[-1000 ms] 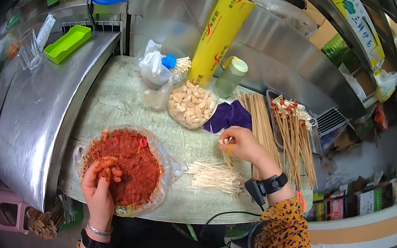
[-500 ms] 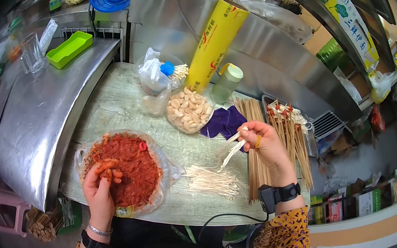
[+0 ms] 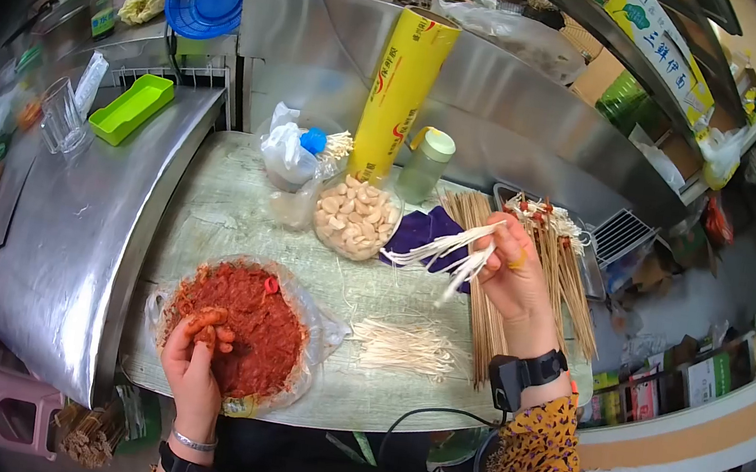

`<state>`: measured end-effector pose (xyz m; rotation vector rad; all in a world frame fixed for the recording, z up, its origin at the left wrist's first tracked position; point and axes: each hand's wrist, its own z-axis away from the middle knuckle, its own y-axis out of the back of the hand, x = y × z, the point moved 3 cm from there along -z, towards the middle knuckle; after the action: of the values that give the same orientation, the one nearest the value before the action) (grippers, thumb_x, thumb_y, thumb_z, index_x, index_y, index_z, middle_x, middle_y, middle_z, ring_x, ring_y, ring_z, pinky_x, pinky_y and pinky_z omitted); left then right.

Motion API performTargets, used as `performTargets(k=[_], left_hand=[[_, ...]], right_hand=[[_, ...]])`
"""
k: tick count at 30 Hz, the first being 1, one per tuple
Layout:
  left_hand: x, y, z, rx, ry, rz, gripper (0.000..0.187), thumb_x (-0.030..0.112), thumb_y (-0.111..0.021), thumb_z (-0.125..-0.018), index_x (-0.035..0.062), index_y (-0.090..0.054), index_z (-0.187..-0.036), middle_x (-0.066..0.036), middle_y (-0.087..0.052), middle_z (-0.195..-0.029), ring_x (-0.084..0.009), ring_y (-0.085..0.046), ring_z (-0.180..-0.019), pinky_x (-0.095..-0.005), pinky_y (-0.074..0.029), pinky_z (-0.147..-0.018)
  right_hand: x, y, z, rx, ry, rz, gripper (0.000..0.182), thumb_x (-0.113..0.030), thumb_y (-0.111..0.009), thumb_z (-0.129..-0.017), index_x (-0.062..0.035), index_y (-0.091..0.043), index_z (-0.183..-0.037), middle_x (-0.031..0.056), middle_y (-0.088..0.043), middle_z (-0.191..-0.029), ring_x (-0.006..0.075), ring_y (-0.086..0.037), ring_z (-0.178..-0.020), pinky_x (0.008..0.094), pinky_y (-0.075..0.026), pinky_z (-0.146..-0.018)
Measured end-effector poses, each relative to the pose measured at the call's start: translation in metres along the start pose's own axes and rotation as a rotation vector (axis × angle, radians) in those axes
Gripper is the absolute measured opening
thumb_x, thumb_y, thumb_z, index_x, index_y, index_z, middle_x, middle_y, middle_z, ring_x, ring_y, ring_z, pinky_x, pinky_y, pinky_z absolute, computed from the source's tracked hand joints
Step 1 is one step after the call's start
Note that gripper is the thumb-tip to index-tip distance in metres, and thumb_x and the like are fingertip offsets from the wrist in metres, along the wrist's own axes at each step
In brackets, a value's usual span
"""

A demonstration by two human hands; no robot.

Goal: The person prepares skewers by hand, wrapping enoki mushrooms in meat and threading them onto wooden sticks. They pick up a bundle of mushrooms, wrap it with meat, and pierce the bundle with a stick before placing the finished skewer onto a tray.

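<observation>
In my raised right hand [image 3: 517, 264] is a small bunch of white enoki mushrooms [image 3: 443, 247], pinched between fingers and thumb with the strands fanning out to the left. Below it, a pile of loose enoki mushrooms [image 3: 404, 344] lies on the table. My left hand [image 3: 197, 351] hovers at the near-left part of a bag-lined container of red chili paste [image 3: 258, 316]. Its fingers are curled toward the thumb and smeared with paste; whether anything sits inside them is hidden. Long bamboo skewers [image 3: 480, 316] lie right of the pile, partly behind my right hand.
Behind are a tub of peeled garlic cloves [image 3: 356, 219], a purple cloth [image 3: 427, 228], a yellow cling-film roll [image 3: 404, 96] and a green-lidded bottle [image 3: 428, 161]. Skewered enoki with red paste [image 3: 543, 215] rest on a tray at the right. A steel counter [image 3: 81, 245] stands left.
My right hand has turned and shifted slightly, and the enoki strands now spread out leftward instead of hanging down. My left hand stays over the chili paste, its fingers nearly unchanged.
</observation>
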<state>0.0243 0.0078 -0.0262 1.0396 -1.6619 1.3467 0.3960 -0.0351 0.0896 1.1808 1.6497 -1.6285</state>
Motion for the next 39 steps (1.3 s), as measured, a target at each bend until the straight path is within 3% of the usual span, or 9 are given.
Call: performTargets(k=[1, 5, 8, 17, 23, 25, 29, 34, 39], left_hand=[[0.000, 0.001, 0.001, 0.008, -0.003, 0.012, 0.022, 0.003, -0.048, -0.087, -0.0045, -0.056, -0.106, -0.011, -0.061, -0.101, -0.0139, -0.058, -0.079, -0.0244, -0.047, -0.068], [0.003, -0.001, 0.000, -0.005, -0.002, -0.013, 0.022, 0.003, -0.047, -0.088, -0.0044, -0.056, -0.106, -0.011, -0.061, -0.101, -0.0139, -0.058, -0.079, -0.0243, -0.047, -0.068], [0.002, -0.002, 0.000, 0.005, -0.007, -0.023, 0.023, 0.005, -0.047, -0.088, -0.0036, -0.056, -0.108, -0.008, -0.060, -0.099, -0.0129, -0.058, -0.079, -0.0232, -0.047, -0.066], [0.000, -0.001, 0.000, 0.003, 0.003, -0.020, 0.023, 0.005, -0.048, -0.088, -0.0032, -0.056, -0.108, -0.009, -0.060, -0.101, -0.0134, -0.058, -0.079, -0.0240, -0.047, -0.067], [0.001, 0.000, 0.001, -0.019, -0.025, -0.026, 0.023, 0.005, -0.048, -0.089, -0.0033, -0.056, -0.109, -0.009, -0.060, -0.102, -0.0130, -0.058, -0.080, -0.0236, -0.047, -0.067], [0.000, 0.000, 0.001, -0.021, -0.021, -0.008, 0.024, 0.005, -0.047, -0.089, -0.0036, -0.055, -0.110, -0.009, -0.060, -0.102, -0.0129, -0.058, -0.080, -0.0234, -0.047, -0.067], [0.001, 0.000, 0.001, -0.002, -0.013, -0.024, 0.024, 0.005, -0.048, -0.089, -0.0035, -0.055, -0.110, -0.009, -0.060, -0.102, -0.0129, -0.058, -0.080, -0.0236, -0.047, -0.068], [-0.001, 0.001, 0.001, -0.002, -0.009, -0.019, 0.024, 0.006, -0.049, -0.088, -0.0032, -0.055, -0.109, -0.009, -0.060, -0.102, -0.0132, -0.058, -0.079, -0.0235, -0.047, -0.067], [0.004, -0.004, 0.000, -0.016, -0.005, -0.108, 0.025, -0.003, -0.049, -0.083, -0.0042, -0.058, -0.106, -0.007, -0.060, -0.094, -0.0124, -0.058, -0.080, -0.0234, -0.047, -0.070]], right_hand=[[0.001, -0.002, 0.001, 0.001, -0.002, -0.002, 0.015, -0.016, -0.059, -0.088, -0.0043, -0.059, -0.097, 0.0036, -0.062, -0.076, 0.0046, -0.052, -0.060, 0.0167, -0.043, -0.053], [0.046, 0.010, 0.004, -0.021, -0.248, 0.744, 0.012, -0.015, -0.062, -0.086, -0.0035, -0.061, -0.090, 0.0013, -0.061, -0.075, 0.0073, -0.055, -0.063, 0.0206, -0.046, -0.058], [0.066, 0.025, 0.011, 0.013, -0.356, 0.736, 0.011, -0.014, -0.062, -0.086, -0.0035, -0.060, -0.091, -0.0002, -0.060, -0.075, 0.0070, -0.055, -0.063, 0.0208, -0.047, -0.059], [0.062, 0.021, 0.011, 0.000, -0.248, 0.613, 0.009, -0.012, -0.061, -0.086, -0.0041, -0.059, -0.090, -0.0006, -0.059, -0.076, 0.0078, -0.056, -0.065, 0.0206, -0.047, -0.061], [0.082, 0.039, 0.009, 0.016, -0.305, 0.716, 0.008, -0.007, -0.064, -0.082, -0.0027, -0.061, -0.088, -0.0004, -0.060, -0.075, 0.0071, -0.056, -0.066, 0.0210, -0.046, -0.061], [0.079, 0.042, 0.007, 0.039, -0.251, 1.015, 0.008, -0.006, -0.065, -0.081, -0.0024, -0.063, -0.088, 0.0006, -0.062, -0.077, 0.0072, -0.056, -0.066, 0.0213, -0.046, -0.061], [0.075, 0.045, 0.001, 0.006, -0.114, 1.036, 0.007, -0.007, -0.065, -0.081, -0.0025, -0.063, -0.086, 0.0013, -0.062, -0.078, 0.0076, -0.056, -0.066, 0.0213, -0.046, -0.062], [0.054, 0.029, 0.001, 0.077, -0.247, 0.676, 0.010, -0.006, -0.066, -0.081, -0.0028, -0.062, -0.089, 0.0016, -0.063, -0.080, 0.0079, -0.060, -0.073, 0.0208, -0.047, -0.065], [0.032, -0.010, 0.008, -0.003, -0.210, 0.654, 0.011, -0.006, -0.066, -0.080, -0.0025, -0.062, -0.090, 0.0007, -0.063, -0.079, 0.0072, -0.061, -0.074, 0.0193, -0.046, -0.063]])
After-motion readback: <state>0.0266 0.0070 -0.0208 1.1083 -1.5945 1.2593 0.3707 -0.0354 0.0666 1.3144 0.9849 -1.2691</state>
